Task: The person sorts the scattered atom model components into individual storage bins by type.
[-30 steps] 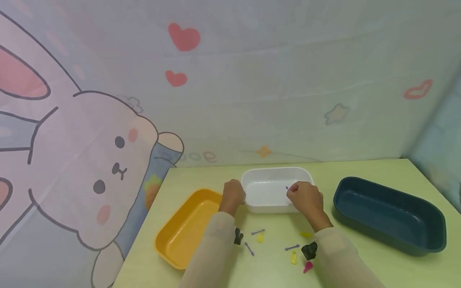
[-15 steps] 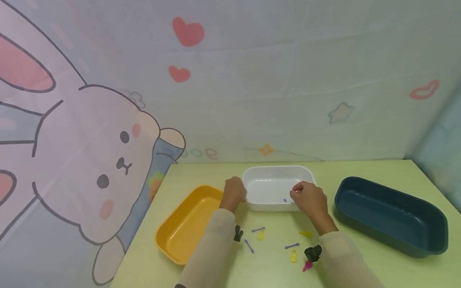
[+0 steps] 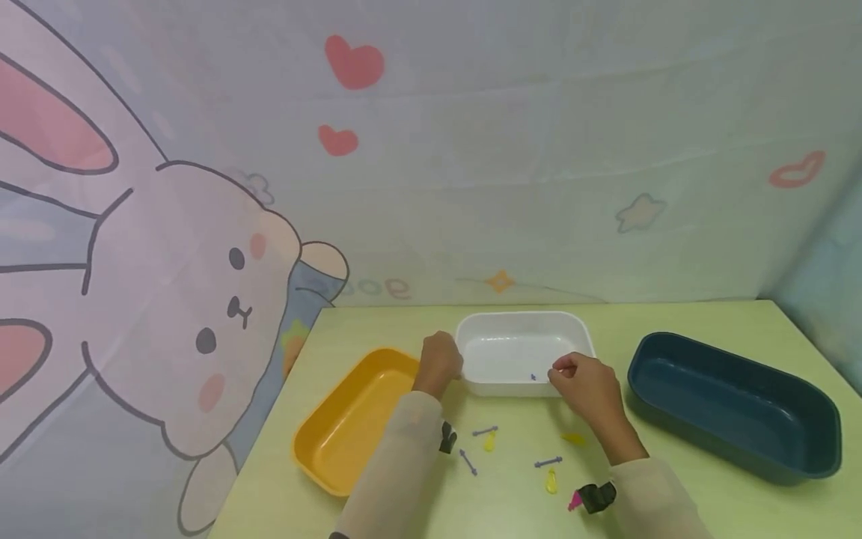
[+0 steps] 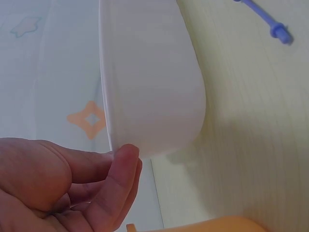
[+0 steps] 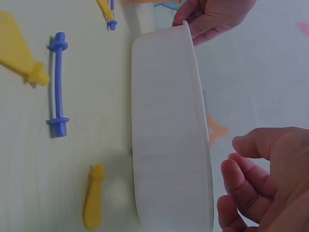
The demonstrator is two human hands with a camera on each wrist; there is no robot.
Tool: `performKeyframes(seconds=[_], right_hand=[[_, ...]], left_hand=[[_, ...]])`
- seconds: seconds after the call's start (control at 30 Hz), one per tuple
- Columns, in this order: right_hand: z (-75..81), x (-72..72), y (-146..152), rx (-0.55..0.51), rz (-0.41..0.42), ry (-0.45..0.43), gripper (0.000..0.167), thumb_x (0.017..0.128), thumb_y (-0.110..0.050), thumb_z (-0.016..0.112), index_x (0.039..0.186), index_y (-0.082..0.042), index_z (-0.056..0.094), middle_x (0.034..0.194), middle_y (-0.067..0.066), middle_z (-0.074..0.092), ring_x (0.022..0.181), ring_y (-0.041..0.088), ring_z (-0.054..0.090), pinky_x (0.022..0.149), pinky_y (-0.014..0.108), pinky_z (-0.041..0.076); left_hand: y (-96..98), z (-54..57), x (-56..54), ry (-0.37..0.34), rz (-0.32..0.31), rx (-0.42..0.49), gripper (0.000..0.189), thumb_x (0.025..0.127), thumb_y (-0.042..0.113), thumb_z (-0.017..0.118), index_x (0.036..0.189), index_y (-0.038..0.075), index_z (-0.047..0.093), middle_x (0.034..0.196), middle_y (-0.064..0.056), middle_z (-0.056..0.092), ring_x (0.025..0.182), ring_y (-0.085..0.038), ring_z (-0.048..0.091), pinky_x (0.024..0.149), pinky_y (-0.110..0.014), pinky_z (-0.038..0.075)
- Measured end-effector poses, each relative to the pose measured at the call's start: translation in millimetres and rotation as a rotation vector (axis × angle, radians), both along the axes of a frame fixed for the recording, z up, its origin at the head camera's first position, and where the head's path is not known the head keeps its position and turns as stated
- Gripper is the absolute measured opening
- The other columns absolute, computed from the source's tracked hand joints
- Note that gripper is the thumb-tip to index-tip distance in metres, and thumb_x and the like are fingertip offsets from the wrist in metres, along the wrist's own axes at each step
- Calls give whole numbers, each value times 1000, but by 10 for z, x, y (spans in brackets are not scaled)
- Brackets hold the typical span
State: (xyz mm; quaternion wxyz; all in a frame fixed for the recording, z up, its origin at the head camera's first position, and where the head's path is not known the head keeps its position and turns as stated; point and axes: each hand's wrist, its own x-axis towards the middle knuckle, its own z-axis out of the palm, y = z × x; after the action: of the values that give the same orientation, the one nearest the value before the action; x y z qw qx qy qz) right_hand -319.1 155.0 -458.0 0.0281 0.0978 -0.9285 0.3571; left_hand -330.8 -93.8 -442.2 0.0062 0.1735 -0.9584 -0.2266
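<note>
My left hand [image 3: 441,361] pinches the rim of the white plastic bin [image 4: 149,72] at its left end, thumb and fingers meeting on the edge. My right hand [image 3: 587,383] is over the bin's front right rim, with nothing between its loosely bent fingers; in the right wrist view a gap shows between thumb and index finger [image 5: 232,171]. Inside the white bin lies a small purple piece [image 3: 533,376], mostly hidden by the front wall. On the table in front are purple rods with collared ends [image 5: 59,84], yellow paddle-shaped pieces [image 5: 94,198] and a pink piece [image 3: 575,501].
A yellow bin [image 3: 313,449] stands at the left, partly behind my left forearm. At the right is a dark blue bin [image 3: 734,408]. The green table [image 3: 512,509] ends at a printed cloth backdrop [image 3: 485,187] behind the bins.
My right hand has let go of a purple rod, which dropped into the white bin, and has drawn back slightly to the right. The left hand stays at the rim.
</note>
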Motion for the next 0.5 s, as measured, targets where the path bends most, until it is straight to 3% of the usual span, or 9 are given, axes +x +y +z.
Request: performKeyframes(seconds=[0.23, 0.5], right_hand=[[0, 196, 60, 11, -8, -29, 21, 91, -27, 66, 98, -8, 73, 90, 7, 73, 84, 23, 64, 73, 35, 48], [-48, 357, 108, 20, 4, -55, 20, 91, -27, 69, 97, -8, 73, 87, 4, 73, 81, 20, 63, 71, 32, 48]], left_hand=[[9, 16, 35, 7, -20, -26, 17, 74, -4, 75, 90, -8, 72, 92, -17, 73, 91, -31, 69, 86, -38, 62], [20, 17, 44, 7, -13, -12, 25, 70, -5, 79, 94, -9, 72, 96, -20, 74, 95, -34, 71, 86, -40, 62]])
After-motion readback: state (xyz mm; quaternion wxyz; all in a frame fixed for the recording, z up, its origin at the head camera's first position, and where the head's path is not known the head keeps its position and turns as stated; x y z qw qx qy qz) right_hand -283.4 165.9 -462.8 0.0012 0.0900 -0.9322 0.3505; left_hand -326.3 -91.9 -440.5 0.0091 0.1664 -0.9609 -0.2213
